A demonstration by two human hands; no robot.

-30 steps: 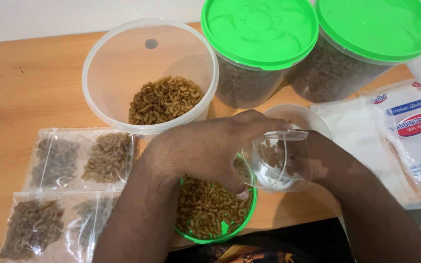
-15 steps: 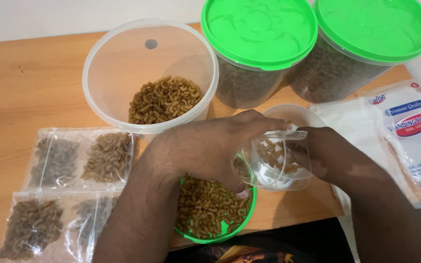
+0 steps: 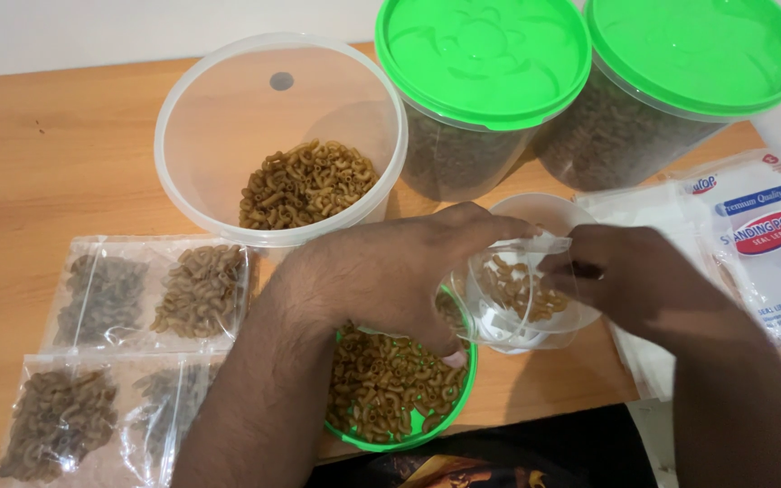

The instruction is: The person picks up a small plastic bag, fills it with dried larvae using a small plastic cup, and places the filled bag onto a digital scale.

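Green rims mark most of the containers here, and the green lid (image 3: 399, 393) heaped with elbow pasta serves as the landmark. Just above and to the right of it, both hands hold a small clear pouch (image 3: 522, 289) open, a little pasta already inside. The left hand (image 3: 390, 271) has its grip closed on the pouch's near edge, arched over the lid; the right hand (image 3: 644, 280) pinches the far edge, clenched on the plastic. By my reading the pouch is only partly filled and not yet sealed. Left of the lid, four filled pouches (image 3: 128, 361) lie flat on the desk (image 3: 47, 154). Above it stands an open tub (image 3: 282, 136) with pasta left, and a stack of empty pouches (image 3: 752, 235) lies to the right.
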